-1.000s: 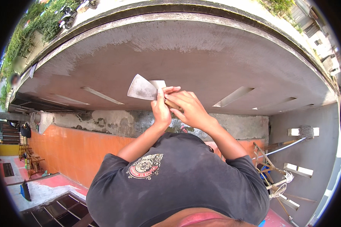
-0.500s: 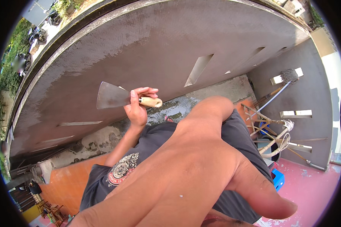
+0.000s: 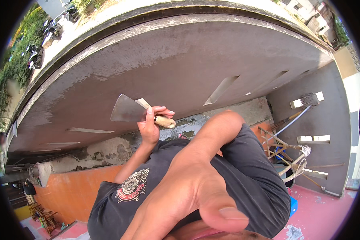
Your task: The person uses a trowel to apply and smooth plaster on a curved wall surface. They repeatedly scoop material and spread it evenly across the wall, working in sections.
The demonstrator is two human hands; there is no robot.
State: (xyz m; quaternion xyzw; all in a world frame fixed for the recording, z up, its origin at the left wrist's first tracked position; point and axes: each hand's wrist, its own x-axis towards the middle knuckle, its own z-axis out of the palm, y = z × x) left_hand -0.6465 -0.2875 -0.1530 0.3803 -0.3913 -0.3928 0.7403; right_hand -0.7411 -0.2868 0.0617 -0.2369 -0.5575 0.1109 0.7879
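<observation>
My left hand (image 3: 149,130) grips a putty knife, its wide metal blade (image 3: 127,109) pointing left and its pale wooden handle (image 3: 165,121) coming out on the right. The blade stands before the grey plastered wall (image 3: 180,64); whether it touches is hard to tell. Close to the camera, my right hand (image 3: 188,192) is raised, with the arm bent at the elbow. Its thumb stands apart from the fingers, which run down to the lower edge and are partly cut off. Nothing shows in this hand.
Slanted slots (image 3: 222,90) pierce the wall. On the right, a mop (image 3: 309,100) leans near a bamboo frame (image 3: 294,154) and a blue box (image 3: 293,205) on the pink floor (image 3: 320,216). An orange floor strip (image 3: 76,192) lies behind me. Parked motorbikes (image 3: 36,56) stand beyond the wall.
My right hand has drawn back and lower, its thumb swinging left and down. The putty knife stays in my left hand, while the whole view has shifted slightly so the wall appears lower.
</observation>
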